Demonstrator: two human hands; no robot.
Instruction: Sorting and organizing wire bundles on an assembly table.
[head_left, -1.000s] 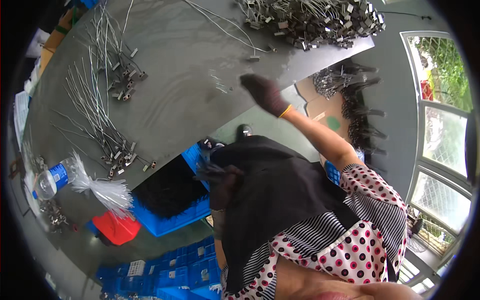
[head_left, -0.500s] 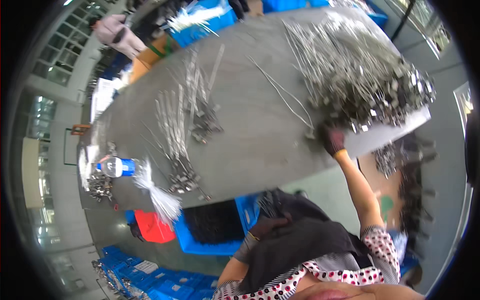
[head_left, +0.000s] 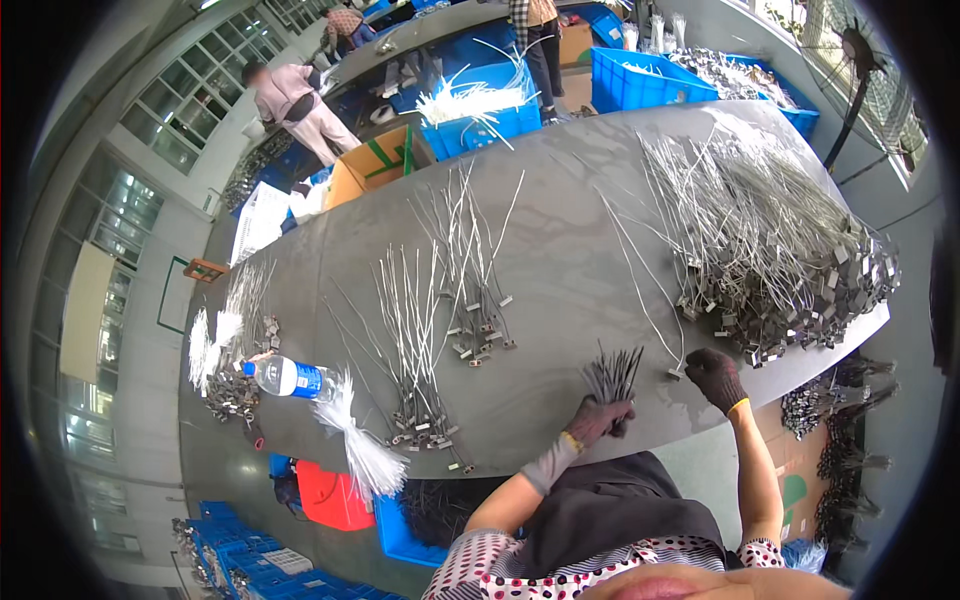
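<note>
My left hand (head_left: 598, 418), in a dark glove, is closed around a bundle of short dark strands (head_left: 612, 376) that fan upward over the table's near edge. To its right, my gloved right hand (head_left: 716, 380) has its fingers curled at the tabletop. Beside those fingertips lies the connector end of a long pale wire (head_left: 640, 275); whether the fingers grip anything is hidden. A large heap of silvery wires with small metal-and-black connectors (head_left: 790, 290) spreads just beyond my right hand. Smaller groups of such wires (head_left: 410, 350) lie farther left.
The grey table (head_left: 545, 250) curves across the view. A water bottle (head_left: 290, 378) lies near white ties (head_left: 362, 450) at the left. Below are a red container (head_left: 332, 497) and a blue bin (head_left: 400, 535). Blue bins (head_left: 640, 80) and people (head_left: 300, 105) are beyond the table.
My left hand has risen from beside my lap to the table edge, now showing dark strands in its grip. The view has tilted, showing more beyond the table; my right hand stays near the single wire.
</note>
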